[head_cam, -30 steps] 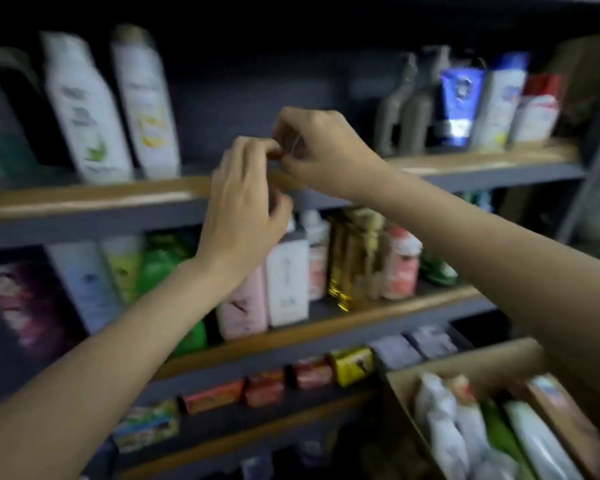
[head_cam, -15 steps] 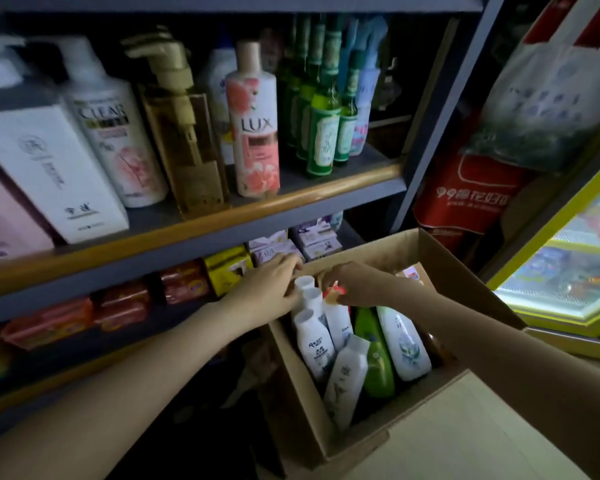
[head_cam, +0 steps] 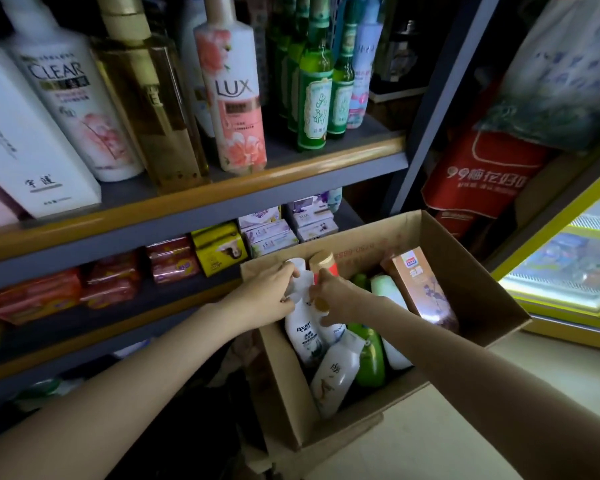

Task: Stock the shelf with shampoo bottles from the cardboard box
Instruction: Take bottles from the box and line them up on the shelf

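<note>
The open cardboard box [head_cam: 471, 271] stands on the floor by the shelf unit [head_cam: 222, 192] and holds several shampoo bottles lying on their sides. My left hand [head_cam: 267, 299] grips the neck of a white shampoo bottle [head_cam: 305, 336] at the box's left wall. My right hand [head_cam: 340, 301] curls round the top of a second white bottle with a gold cap [head_cam: 322, 303] right beside it. The two hands nearly touch. A green bottle [head_cam: 371, 358], a white one [head_cam: 336, 374] and a pale green-capped one [head_cam: 390, 303] lie loose below.
A brown carton [head_cam: 426, 296] leans in the box's right side. The shelf above holds tall bottles, among them a pink LUX bottle [head_cam: 236, 95] and green glass bottles [head_cam: 314, 95]. Soap packs [head_cam: 174, 261] fill the lower shelf. A red bag [head_cam: 478, 181] and a lit freezer [head_cam: 568, 268] stand right.
My hands came down from the upper shelf into the box and now close on two bottles there. The view dropped and moved closer to the box.
</note>
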